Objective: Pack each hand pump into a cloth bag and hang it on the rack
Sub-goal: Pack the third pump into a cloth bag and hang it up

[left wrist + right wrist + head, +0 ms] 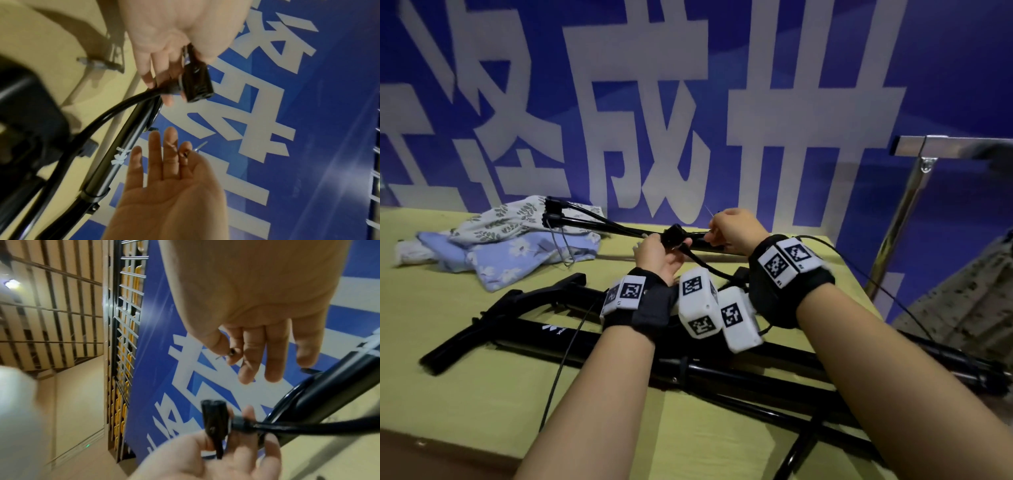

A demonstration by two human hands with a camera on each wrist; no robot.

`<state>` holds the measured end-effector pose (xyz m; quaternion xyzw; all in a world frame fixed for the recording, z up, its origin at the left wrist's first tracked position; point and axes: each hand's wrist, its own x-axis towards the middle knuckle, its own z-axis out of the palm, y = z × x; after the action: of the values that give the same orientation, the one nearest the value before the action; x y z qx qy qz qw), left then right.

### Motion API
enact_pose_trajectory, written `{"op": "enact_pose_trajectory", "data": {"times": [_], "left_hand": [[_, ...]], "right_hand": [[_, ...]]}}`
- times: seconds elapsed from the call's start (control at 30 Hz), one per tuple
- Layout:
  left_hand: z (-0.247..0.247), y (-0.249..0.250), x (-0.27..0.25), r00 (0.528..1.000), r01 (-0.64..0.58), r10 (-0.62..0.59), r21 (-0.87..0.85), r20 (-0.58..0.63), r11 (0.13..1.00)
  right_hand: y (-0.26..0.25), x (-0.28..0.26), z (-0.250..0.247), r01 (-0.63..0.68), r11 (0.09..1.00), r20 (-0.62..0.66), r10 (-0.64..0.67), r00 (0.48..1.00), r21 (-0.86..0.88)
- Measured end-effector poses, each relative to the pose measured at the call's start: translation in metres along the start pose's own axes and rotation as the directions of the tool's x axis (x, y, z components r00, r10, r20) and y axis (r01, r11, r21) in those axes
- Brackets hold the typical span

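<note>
Both forearms reached forward over the yellow table (448, 342) — left hand (657, 255) gripping the pump's black hose head (674, 236), right hand (732, 228) pinching a thin needle (231, 352), other fingers loose. Cloth bags (510, 240) lay far left.

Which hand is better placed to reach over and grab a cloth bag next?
Probably the left hand. The cloth bags lie on its side of the table, though it must first let go of the hose head. The right hand is farther away and pinches a small needle-like part.
</note>
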<state>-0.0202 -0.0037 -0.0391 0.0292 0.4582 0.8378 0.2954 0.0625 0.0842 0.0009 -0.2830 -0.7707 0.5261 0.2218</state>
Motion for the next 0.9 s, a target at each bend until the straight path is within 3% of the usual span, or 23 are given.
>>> {"op": "enact_pose_trajectory", "data": {"times": [0.17,0.37,0.53,0.73,0.9], "left_hand": [[-0.012,0.013,0.004,0.987,0.025,-0.050,0.168,0.151,0.985],[-0.021,0.021,0.005,0.979,-0.061,-0.004,0.316,0.202,0.947],[-0.023,0.020,0.009,0.975,-0.180,0.081,0.519,0.208,0.835],[-0.022,0.016,0.004,0.957,-0.213,0.004,0.696,0.289,0.686],[-0.025,0.017,0.002,0.936,-0.292,0.034,0.720,0.349,0.629]], "right_hand": [[0.006,0.001,0.018,-0.015,0.992,0.050,0.008,0.999,0.124],[0.017,0.001,0.027,0.108,0.993,-0.047,-0.106,0.993,0.045],[0.018,-0.001,0.028,0.233,0.969,-0.083,-0.240,0.967,-0.087],[0.021,-0.001,0.029,0.273,0.940,-0.183,-0.311,0.933,-0.206],[0.019,-0.008,0.028,0.240,0.968,-0.117,-0.248,0.962,-0.078]]}}
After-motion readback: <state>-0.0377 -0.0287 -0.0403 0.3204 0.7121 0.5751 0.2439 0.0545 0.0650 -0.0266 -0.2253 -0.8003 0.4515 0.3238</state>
